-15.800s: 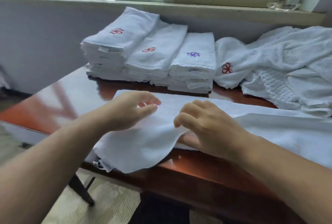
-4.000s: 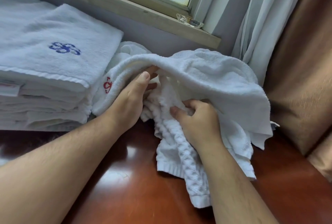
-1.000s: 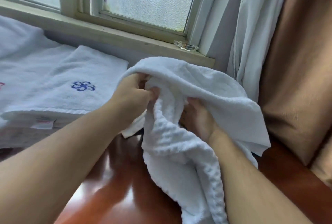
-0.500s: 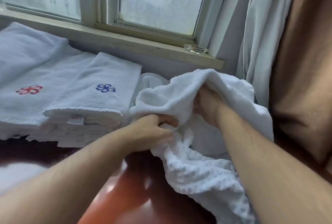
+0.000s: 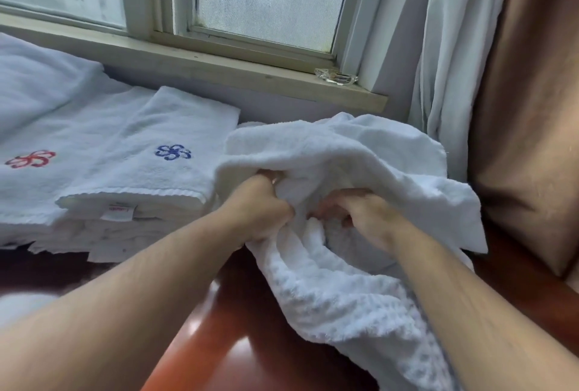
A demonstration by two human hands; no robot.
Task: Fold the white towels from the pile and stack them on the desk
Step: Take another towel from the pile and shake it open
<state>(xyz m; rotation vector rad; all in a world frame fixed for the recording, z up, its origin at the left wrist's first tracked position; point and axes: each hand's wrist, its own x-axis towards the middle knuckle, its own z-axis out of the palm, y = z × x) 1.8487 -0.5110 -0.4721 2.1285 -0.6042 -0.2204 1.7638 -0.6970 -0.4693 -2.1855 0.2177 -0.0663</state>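
On the desk [image 5: 238,343], left hand [image 5: 261,207] and right hand [image 5: 366,218] clench fingers into the loose towel [image 5: 338,152], right of the folded stack [image 5: 134,171].

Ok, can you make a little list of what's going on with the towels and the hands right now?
left hand: grip closed on the loose towel
right hand: grip closed on the same towel
loose towel: white, bunched, unfolded, draped onto the desk
desk: shiny reddish wood
folded stacks: left of the hands, under the window; blue flower logo on the nearest, red on the next
windowsill: small glass dish at its right end
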